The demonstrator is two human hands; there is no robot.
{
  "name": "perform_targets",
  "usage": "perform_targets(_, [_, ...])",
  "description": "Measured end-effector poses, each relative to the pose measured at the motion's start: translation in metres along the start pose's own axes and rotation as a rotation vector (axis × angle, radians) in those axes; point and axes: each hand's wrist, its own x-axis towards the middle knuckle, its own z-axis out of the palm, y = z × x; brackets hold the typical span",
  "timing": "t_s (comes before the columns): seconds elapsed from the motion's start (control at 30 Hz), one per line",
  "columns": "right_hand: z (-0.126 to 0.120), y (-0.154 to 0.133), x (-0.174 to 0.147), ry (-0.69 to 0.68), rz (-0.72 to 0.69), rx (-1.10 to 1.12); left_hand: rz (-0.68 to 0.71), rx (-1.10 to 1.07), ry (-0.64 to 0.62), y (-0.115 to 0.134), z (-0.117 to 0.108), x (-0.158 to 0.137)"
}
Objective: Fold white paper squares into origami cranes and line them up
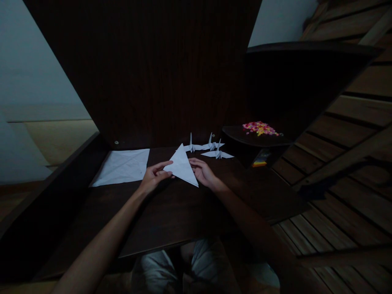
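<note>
Three paper cranes point(218, 154), one folded triangle point(183, 166), one sheet point(125, 166)

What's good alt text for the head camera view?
A person's left hand holds a folded white paper triangle above a dark desk, the right hand at its edge. Beyond sit three paper cranes; a creased sheet lies at left, colourful bits on a shelf at right.

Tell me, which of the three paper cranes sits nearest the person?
The front crane, the rightmost one and lowest in the picture. The left crane and the middle crane both sit farther back, closer to the panel.
</note>
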Motion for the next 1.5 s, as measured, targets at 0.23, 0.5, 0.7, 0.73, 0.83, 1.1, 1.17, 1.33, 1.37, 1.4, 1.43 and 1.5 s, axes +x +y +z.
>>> perform_targets(0.23, [0.0, -0.002, -0.003, -0.097, -0.008, -0.008, 0.06, -0.056, -0.048, -0.003, -0.002, 0.002])
perform_targets(0.5, [0.002, -0.003, -0.007, -0.147, -0.008, -0.043, 0.043, -0.189, -0.041, 0.004, 0.003, 0.0])
perform_targets(0.7, [0.002, -0.003, -0.008, -0.155, -0.018, -0.065, 0.019, -0.231, -0.025, 0.002, 0.002, 0.001])
perform_targets(0.73, [0.002, -0.003, -0.008, -0.15, -0.021, -0.07, 0.025, -0.239, -0.019, 0.001, 0.002, 0.002])
perform_targets(0.83, [0.003, -0.003, -0.008, -0.115, -0.033, -0.085, 0.043, -0.241, -0.007, 0.001, 0.002, 0.002])
perform_targets(1.1, [0.004, -0.001, -0.007, -0.08, -0.087, -0.113, 0.016, -0.277, -0.01, 0.001, 0.001, 0.002])
perform_targets(1.17, [0.004, -0.002, -0.007, -0.072, -0.11, -0.109, 0.012, -0.285, -0.008, 0.001, 0.001, 0.002])
perform_targets(1.33, [0.008, -0.004, -0.011, -0.078, -0.124, -0.129, -0.004, -0.313, -0.008, 0.002, 0.001, 0.003])
perform_targets(1.37, [0.01, -0.005, -0.012, -0.08, -0.114, -0.137, -0.013, -0.326, -0.009, 0.002, 0.001, 0.003])
perform_targets(1.4, [0.011, -0.006, -0.013, -0.084, -0.105, -0.143, -0.025, -0.34, -0.011, 0.003, 0.0, 0.002])
perform_targets(1.43, [0.012, -0.006, -0.014, -0.087, -0.1, -0.145, -0.035, -0.352, -0.015, 0.003, 0.0, 0.002])
perform_targets(1.5, [0.013, -0.006, -0.015, -0.09, -0.098, -0.147, -0.052, -0.359, -0.022, 0.004, 0.001, 0.002])
